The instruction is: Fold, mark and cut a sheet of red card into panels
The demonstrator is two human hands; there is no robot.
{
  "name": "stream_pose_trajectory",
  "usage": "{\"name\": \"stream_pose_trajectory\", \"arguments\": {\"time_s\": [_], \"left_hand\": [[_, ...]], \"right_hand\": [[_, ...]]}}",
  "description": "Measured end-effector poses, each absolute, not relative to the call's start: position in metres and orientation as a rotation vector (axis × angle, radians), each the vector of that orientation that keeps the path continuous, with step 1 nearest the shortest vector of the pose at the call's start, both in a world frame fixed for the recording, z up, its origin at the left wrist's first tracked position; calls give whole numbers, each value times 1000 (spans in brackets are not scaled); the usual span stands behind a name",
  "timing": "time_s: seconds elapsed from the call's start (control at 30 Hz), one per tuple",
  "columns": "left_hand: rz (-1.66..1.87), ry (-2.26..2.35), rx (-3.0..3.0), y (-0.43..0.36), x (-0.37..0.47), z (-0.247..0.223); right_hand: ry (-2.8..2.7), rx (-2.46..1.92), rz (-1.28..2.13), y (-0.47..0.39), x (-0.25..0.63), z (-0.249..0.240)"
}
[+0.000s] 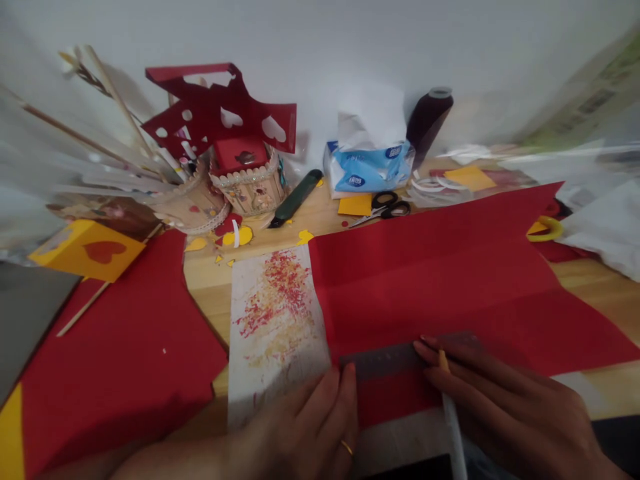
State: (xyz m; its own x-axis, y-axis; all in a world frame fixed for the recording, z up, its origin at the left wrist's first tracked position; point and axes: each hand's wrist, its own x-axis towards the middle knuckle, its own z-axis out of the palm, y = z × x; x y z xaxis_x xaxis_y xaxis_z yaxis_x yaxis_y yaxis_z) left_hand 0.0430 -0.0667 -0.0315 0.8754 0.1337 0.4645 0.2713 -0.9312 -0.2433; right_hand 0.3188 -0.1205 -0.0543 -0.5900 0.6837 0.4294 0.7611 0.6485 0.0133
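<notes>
A large creased sheet of red paper (425, 280) lies across the white, color-stained mat (280, 320) and the table. On its lower part rests a translucent ruler (383, 361). My left hand (310, 427), with a ring on one finger, presses at the ruler's left end, fingers close together. Between the fingers of my right hand (510, 393) is a thin pen-like tool (453, 420) with a tan tip; those fingertips also touch the ruler's right part.
Behind the sheet are scissors (385, 210), a tissue pack (367, 167), a green cutter (296, 199) and decorated holders (253, 183). More red paper (125, 353) and a yellow paper box (90, 250) lie left. Yellow tape (550, 229) is at right.
</notes>
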Motion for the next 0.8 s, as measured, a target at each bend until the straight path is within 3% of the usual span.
{"name": "stream_pose_trajectory", "arguments": {"time_s": [0.3,0.57,0.8], "left_hand": [[-484,-425,-2593,-84,78,-25],[-576,-499,-2513,-91,93,-31],[-486,-405,-2512,-89,92,-23]], "right_hand": [[-2449,-1117,-190,-117,318,-48],[-2379,-1218,-96,-114,315,-46],[-2084,-1348,389,-102,313,-26]]}}
